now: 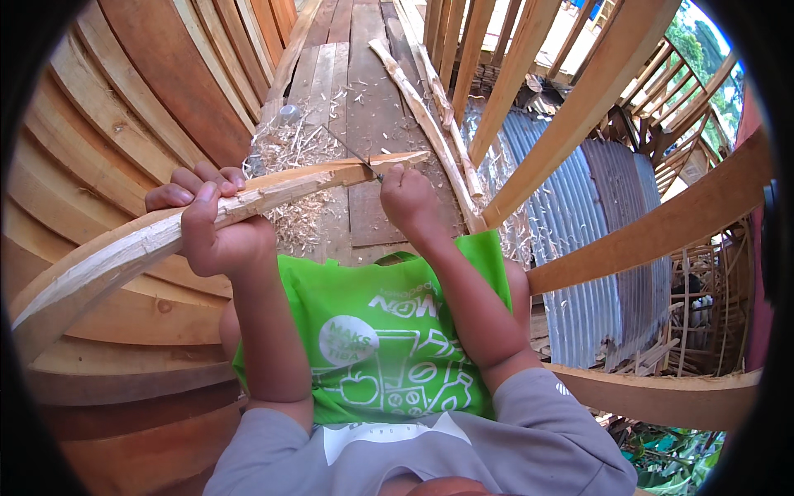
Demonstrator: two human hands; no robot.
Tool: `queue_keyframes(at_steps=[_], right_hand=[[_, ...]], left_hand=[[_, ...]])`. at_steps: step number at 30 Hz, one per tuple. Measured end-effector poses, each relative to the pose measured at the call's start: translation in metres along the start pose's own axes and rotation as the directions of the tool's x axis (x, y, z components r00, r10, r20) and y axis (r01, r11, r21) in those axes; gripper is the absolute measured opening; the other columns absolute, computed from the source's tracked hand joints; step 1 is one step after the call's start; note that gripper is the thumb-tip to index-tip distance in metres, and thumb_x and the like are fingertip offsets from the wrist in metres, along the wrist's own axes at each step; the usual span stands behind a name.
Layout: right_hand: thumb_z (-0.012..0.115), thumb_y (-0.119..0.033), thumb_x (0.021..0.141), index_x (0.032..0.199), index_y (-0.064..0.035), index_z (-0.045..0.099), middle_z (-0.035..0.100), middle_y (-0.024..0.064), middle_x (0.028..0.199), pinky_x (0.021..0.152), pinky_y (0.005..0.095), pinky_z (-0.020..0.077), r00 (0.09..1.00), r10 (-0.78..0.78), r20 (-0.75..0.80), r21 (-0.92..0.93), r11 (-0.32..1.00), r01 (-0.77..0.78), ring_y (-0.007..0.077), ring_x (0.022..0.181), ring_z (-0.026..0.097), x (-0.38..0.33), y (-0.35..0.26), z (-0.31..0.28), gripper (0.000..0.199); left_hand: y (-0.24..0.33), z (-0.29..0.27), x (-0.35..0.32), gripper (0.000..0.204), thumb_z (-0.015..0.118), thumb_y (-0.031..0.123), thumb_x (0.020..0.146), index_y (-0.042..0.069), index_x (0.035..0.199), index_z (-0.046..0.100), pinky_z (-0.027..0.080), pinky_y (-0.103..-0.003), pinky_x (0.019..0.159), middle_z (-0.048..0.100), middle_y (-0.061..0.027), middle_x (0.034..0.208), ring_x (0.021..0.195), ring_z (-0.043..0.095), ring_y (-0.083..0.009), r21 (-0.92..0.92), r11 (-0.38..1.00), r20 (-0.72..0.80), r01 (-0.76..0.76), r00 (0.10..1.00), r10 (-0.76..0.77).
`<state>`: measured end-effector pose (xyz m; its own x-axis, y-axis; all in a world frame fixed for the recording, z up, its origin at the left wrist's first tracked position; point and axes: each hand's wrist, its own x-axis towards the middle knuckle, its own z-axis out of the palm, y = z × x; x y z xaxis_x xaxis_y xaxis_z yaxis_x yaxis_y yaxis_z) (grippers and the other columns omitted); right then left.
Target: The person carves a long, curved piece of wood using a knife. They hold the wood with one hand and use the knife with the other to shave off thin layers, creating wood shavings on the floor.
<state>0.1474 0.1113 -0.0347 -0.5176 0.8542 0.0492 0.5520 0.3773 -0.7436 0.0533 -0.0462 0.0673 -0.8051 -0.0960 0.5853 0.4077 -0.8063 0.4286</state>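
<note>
A long wooden pole (116, 256), whittled pale along its side, slants across in front of me from the lower left up to a narrower end at the middle. My left hand (223, 211) is wrapped round it, thumb on the near side and fingers over the top. My right hand (408, 198) is closed in a fist by the narrow end, gripping a knife. The thin dark knife blade (351, 151) points up and left, crossing the pole near that end. The knife's handle is mostly hidden in my fist. A green printed bag (372, 331) lies over my lap beneath both forearms.
Wood shavings (289, 157) litter the plank floor (364, 107). A small clear container (289, 114) stands among them. Peeled sticks (422, 116) lie along the right side. A plank wall (116, 107) rises at left; wooden railing slats (571, 116) and corrugated metal sheets (554, 240) are at right.
</note>
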Motion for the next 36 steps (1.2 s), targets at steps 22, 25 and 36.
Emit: queue_keyframes(at_steps=[22,25,36], right_hand=[[0.034,-0.033,0.097,0.074,0.0071,0.065,0.062,0.0338,0.082,0.082,0.058,0.0465,0.978,-0.21,-0.009,0.061,0.976,0.21,0.0518,0.083,0.061,0.001,-0.001,0.012,0.055],[0.035,-0.032,0.096,0.072,0.0068,0.065,0.062,0.034,0.078,0.08,0.0586,0.0472,0.98,-0.181,-0.085,0.047,0.981,0.186,0.0521,0.079,0.062,0.004,0.0,0.02,0.055],[0.033,-0.036,0.096,0.087,0.0033,0.07,0.067,0.0298,0.09,0.086,0.0542,0.0498,0.989,-0.095,-0.117,-0.118,0.99,0.081,0.0474,0.09,0.065,0.019,0.004,0.022,0.055]], left_hand=[[0.004,-0.001,-0.007,0.023,0.052,0.001,0.07,0.017,0.083,0.043,0.04,-0.027,0.056,0.034,0.0014,0.066,0.061,0.042,-0.0131,0.042,0.999,-0.047,0.003,0.999,-0.001],[0.001,-0.004,-0.004,0.024,0.054,-0.001,0.071,0.017,0.082,0.043,0.04,-0.03,0.057,0.036,0.0016,0.066,0.062,0.043,-0.0138,0.062,0.998,-0.056,-0.006,0.998,0.009],[-0.005,-0.009,-0.004,0.027,0.056,-0.006,0.071,0.013,0.086,0.044,0.049,-0.033,0.06,0.044,-0.002,0.075,0.067,0.05,-0.0142,0.106,0.99,-0.044,-0.093,0.994,0.098]])
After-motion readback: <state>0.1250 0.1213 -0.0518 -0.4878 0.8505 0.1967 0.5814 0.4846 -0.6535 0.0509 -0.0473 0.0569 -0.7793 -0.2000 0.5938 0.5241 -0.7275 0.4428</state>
